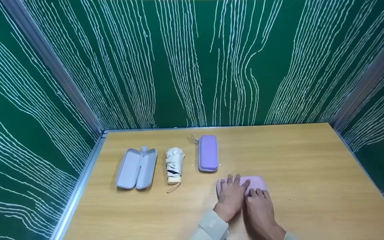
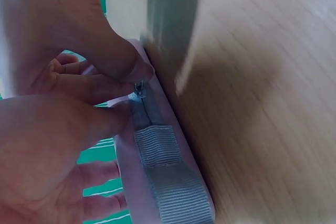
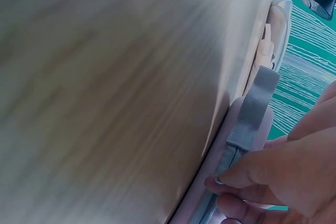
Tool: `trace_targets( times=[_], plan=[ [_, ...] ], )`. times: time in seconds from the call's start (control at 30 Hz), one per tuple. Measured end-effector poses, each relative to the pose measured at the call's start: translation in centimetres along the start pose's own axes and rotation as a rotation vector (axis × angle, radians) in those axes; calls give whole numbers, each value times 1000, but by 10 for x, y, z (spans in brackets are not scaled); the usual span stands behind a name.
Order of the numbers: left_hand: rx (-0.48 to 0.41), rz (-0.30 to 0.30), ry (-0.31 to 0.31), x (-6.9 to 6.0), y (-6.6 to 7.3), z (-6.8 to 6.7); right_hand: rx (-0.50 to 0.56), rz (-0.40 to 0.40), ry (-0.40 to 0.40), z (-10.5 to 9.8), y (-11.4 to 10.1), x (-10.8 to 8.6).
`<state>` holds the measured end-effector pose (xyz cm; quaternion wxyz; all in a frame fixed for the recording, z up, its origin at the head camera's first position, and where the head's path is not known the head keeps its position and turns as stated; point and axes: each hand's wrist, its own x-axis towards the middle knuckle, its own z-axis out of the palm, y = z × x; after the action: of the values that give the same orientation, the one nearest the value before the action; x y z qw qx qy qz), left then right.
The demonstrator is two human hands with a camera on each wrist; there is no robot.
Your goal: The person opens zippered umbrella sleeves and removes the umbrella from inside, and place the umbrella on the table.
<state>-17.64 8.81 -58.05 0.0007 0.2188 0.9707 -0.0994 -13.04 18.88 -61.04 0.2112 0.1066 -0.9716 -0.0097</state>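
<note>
A pink zip-up case (image 1: 258, 182) lies on the table in front of me in the head view. My left hand (image 1: 231, 197) holds it, fingers spread over its top and thumb against the zipped side. My right hand (image 1: 260, 207) is at the near side, where thumb and finger pinch the small metal zipper pull (image 2: 139, 86). In the left wrist view a ribbed grey strap (image 2: 163, 150) covers the zipper's end. The zipper looks closed between the pull and that strap; the stretch behind the right hand is hidden.
Beyond the case lies a purple zip case (image 1: 208, 152). Further left are a folded cream umbrella (image 1: 174, 161) with a wrist loop and an opened grey-blue hard case (image 1: 130, 170). Green, white-streaked panels (image 1: 208, 83) stand round the wooden table (image 1: 312, 166).
</note>
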Motion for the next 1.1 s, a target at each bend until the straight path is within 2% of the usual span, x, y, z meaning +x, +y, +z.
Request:
trace_targets(
  times=[0.1, 0.23, 0.47, 0.63, 1.1],
  plan=[
    [6, -3, 3, 0, 0, 1, 12, 0, 24, 1, -2, 0],
    [21, -5, 39, -1, 0, 3, 15, -5, 68, 3, -4, 0],
    [45, -8, 81, -3, -1, 7, 13, 0, 24, 2, -6, 0],
    [29, -13, 124, -3, -3, 7, 27, -13, 50, 1, -7, -1],
    [-33, -15, 97, 3, -8, 6, 43, -10, 27, 2, -8, -2]
  ],
)
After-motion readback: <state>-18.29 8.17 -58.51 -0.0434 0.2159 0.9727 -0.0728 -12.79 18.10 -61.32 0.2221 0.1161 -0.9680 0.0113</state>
